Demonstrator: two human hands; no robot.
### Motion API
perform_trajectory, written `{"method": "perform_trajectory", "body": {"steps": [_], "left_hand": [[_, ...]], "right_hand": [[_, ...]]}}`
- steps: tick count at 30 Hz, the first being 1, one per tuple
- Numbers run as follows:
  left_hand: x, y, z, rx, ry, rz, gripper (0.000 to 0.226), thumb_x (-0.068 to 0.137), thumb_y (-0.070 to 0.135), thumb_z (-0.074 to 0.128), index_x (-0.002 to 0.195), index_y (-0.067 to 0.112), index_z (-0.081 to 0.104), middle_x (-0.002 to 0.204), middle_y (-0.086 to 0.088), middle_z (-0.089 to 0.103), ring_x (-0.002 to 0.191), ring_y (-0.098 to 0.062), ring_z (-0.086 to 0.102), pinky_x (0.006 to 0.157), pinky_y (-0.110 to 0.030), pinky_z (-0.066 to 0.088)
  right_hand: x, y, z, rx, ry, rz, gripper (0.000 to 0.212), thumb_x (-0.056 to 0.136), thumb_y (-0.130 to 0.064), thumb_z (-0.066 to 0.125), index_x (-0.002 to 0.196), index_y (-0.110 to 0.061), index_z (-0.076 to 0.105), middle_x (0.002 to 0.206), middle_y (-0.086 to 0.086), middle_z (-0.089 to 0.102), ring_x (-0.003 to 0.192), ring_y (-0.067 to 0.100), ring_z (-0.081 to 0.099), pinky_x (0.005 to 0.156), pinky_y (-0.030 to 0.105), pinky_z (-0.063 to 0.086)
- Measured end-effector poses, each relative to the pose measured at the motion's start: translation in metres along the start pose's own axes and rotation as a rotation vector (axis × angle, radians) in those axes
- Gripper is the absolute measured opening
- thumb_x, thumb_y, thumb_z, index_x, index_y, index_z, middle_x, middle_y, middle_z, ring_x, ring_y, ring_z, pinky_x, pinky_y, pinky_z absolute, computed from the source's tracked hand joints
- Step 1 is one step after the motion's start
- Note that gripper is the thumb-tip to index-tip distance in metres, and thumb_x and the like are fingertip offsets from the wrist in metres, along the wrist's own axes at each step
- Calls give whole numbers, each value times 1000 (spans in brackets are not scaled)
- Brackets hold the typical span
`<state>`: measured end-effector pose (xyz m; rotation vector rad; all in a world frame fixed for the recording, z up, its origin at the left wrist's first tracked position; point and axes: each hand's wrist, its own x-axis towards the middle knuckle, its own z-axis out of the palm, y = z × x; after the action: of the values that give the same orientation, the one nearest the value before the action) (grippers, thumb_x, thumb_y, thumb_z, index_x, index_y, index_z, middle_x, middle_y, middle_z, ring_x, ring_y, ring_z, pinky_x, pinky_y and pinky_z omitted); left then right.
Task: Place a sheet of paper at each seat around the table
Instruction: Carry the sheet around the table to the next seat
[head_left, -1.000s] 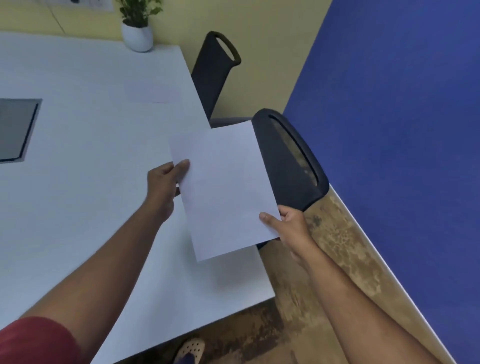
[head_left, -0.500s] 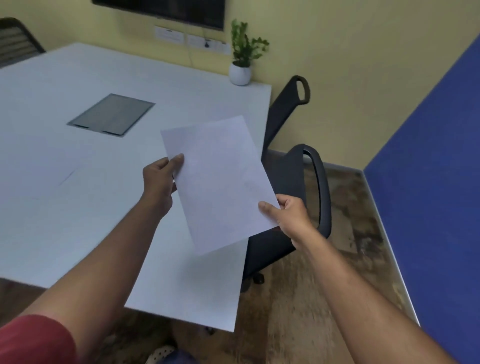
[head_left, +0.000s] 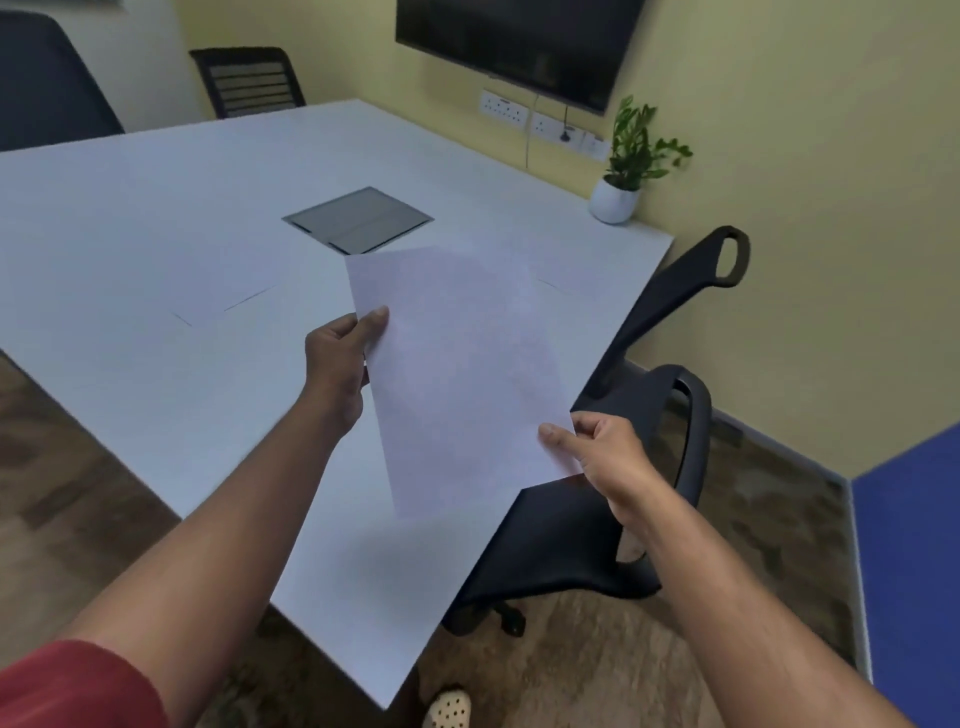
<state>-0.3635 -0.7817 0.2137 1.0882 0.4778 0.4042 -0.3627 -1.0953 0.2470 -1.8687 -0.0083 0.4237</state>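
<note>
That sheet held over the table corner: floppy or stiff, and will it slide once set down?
The sheet of paper probably flops: both the left hand and the right hand pinch its edges. Likely very light. On the smooth white table it may slide easily.

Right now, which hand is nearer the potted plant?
Right. The right hand pinches the paper's edge on the potted plant's side; the left hand grips its opposite edge, farther away.
</note>
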Motion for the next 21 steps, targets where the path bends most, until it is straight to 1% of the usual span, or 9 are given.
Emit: {"method": "perform_trajectory", "body": {"steps": [2,5,7,8,10,12,15,18,21], "left_hand": [[8,-14,12,-40,32,-5,13,97,24,81,99,11,82,96,-2,81,82,-20,75,70,-32,62],[22,-34,32,-98,87,-14,14,96,23,82,102,9,83,103,-7,82,91,-25,76,82,-38,64],[31,-42,44,-113,113,-20,13,96,22,81,101,10,83,104,-7,82,91,-25,76,85,-39,64],[36,-43,49,-107,124,-20,13,96,23,81,101,11,82,104,-6,82,91,-24,76,85,-39,63],[41,-45,55,-81,155,-16,15,97,25,81,103,11,82,105,-5,82,92,-23,76,84,-40,63],[45,-44,55,-68,185,-7,16,97,26,81,104,12,82,106,-4,83,92,-22,76,81,-39,65],[48,-43,49,-41,232,7,16,97,28,81,105,13,83,106,-4,84,92,-22,77,79,-38,65],[45,-44,41,-10,302,28,23,97,29,80,111,11,82,113,-7,83,95,-22,78,85,-41,66],[36,-44,42,-6,390,47,20,98,29,80,109,12,82,109,-5,84,92,-20,78,84,-39,66]], "right_hand": [[20,-4,-16,-22,-30,7,13,97,-23,78,106,-14,82,97,-5,85,85,10,81,73,22,60],[53,-5,-39,-72,-82,27,14,97,-23,79,107,-15,81,98,-5,85,85,8,81,68,17,59],[76,-8,-53,-109,-108,25,14,96,-23,79,105,-13,82,97,-6,84,82,5,80,62,11,56],[88,-12,-59,-129,-123,26,14,96,-24,80,105,-14,82,97,-6,84,83,5,80,63,12,57],[113,-17,-65,-154,-162,41,16,94,-28,82,104,-16,82,99,-8,84,89,7,79,74,19,60],[133,-20,-67,-162,-225,66,16,94,-28,82,104,-16,82,98,-8,84,89,7,80,75,23,60],[159,-20,-62,-150,-318,115,20,93,-24,83,107,-10,81,104,2,84,93,19,81,76,35,64],[184,-18,-56,-152,-414,126,23,93,-23,83,110,-7,80,108,7,83,94,22,81,78,38,66],[206,-15,-52,-172,-517,142,27,92,-23,83,113,-6,79,111,8,83,100,25,80,85,42,67]]}}
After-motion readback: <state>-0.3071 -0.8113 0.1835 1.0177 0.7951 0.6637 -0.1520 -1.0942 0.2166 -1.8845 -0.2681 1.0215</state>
